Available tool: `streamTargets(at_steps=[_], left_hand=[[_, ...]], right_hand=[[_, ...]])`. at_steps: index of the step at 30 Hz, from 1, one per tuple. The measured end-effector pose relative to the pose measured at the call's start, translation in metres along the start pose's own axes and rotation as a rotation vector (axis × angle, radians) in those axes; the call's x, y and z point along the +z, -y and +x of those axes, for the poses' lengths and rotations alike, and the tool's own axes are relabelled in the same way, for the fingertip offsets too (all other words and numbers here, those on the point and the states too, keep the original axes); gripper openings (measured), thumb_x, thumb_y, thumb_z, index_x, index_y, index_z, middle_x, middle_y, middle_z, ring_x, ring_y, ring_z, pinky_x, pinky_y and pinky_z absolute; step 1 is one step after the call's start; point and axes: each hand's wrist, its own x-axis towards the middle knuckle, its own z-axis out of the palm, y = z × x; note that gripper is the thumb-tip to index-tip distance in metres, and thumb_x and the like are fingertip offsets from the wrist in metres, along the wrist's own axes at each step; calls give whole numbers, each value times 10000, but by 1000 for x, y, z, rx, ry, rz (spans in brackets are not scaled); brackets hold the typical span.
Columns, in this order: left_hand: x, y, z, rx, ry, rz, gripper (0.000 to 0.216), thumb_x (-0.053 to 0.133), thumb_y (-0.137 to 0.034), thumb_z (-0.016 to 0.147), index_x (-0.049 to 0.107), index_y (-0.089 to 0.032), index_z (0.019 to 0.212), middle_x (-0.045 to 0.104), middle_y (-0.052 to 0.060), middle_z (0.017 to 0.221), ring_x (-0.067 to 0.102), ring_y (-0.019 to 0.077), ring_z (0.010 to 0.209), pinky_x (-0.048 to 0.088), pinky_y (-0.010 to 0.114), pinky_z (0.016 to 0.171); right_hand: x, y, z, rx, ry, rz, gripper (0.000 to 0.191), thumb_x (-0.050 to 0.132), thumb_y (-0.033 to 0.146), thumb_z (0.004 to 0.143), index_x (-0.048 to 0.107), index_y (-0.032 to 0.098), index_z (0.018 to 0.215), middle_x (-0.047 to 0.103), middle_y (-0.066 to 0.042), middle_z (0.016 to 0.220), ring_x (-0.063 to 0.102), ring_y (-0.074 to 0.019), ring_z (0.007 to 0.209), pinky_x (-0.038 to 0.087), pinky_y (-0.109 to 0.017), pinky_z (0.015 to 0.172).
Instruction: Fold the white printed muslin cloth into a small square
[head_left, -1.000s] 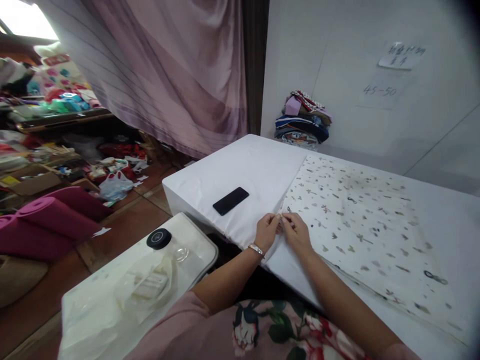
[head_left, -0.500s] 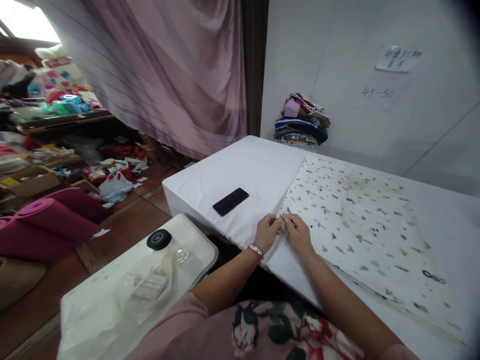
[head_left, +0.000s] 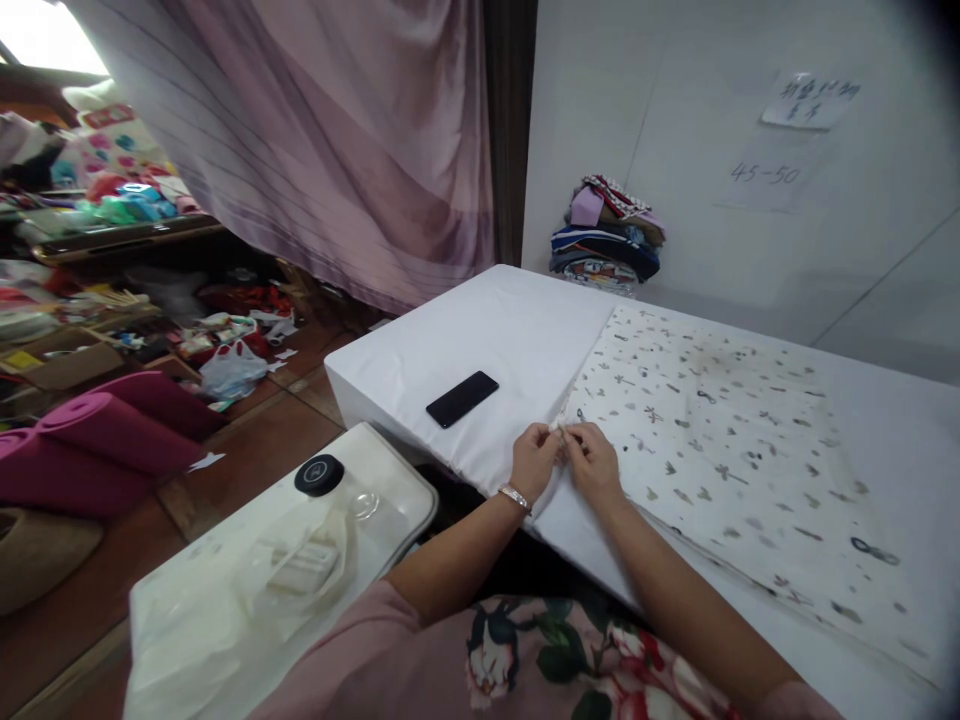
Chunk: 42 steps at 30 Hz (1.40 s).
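A white cloth [head_left: 697, 440] with small leaf and plant prints lies spread flat on the white-covered table [head_left: 495, 310]. At its near left corner, my left hand [head_left: 534, 462] and my right hand [head_left: 592, 462] meet, each pinching the gathered fabric between thumb and fingers. The fingertips nearly touch, and the bit of cloth between them is mostly hidden. A bracelet circles my left wrist. To the left of my hands, a black phone [head_left: 462, 399] rests face up on the table.
Left of the table stands a low white surface [head_left: 187, 590] with a round black lid [head_left: 319, 475] and a clear plastic bag [head_left: 307, 570]. Folded clothes [head_left: 606, 240] are stacked at the far wall. Pink rolls [head_left: 112, 440] and clutter lie on the floor at left.
The view has shifted slightly. Both hands keep their pinch at the cloth's corner, with the fingertips drawn a little closer together.
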Motion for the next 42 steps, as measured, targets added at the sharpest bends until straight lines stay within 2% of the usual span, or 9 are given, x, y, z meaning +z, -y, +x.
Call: streamTargets(at_steps=[9,21,28,33,38,42], left_hand=[[-2,-6,-4,27,52,-34,218,562,-384,752,571,-174,696,563,-21,597,519,104,547,444,215,518],[-2,-8,-3,26,80,13,236,553,-394,785,602,-171,725,581,-9,609,537,109,537,438,216,497],[-1,-4,-3,20,81,33,231,564,-395,779,611,-169,775,587,-9,615,555,118,545,442,220,482],[1,-2,-2,18,49,52,180,588,-351,746,580,-172,724,574,-19,583,546,114,532,428,212,471],[0,-3,-1,-17,-25,3,204,573,-368,750,554,-169,708,557,-26,534,517,104,491,418,215,476],[0,-1,-1,4,-41,-3,178,591,-339,722,557,-165,703,554,-30,548,497,98,496,407,217,482]], right_hand=[[-2,-2,-4,-70,8,-90,198,467,349,886,602,218,949,608,-64,927,560,-203,891,483,-361,768],[-1,-6,-3,122,-15,68,226,524,413,849,617,207,847,601,-28,807,539,-173,731,439,-302,645],[-2,-4,-2,154,-21,115,218,495,373,867,620,207,801,609,-20,784,547,-169,741,436,-302,679],[-4,-1,-1,153,-25,101,225,478,360,874,604,205,771,595,-12,750,534,-165,717,429,-301,680],[-4,1,-1,105,-137,74,205,466,348,886,590,205,808,603,-23,806,541,-171,777,442,-307,719],[-2,1,-3,18,7,-4,232,441,362,907,601,214,826,600,-36,818,548,-183,791,449,-313,712]])
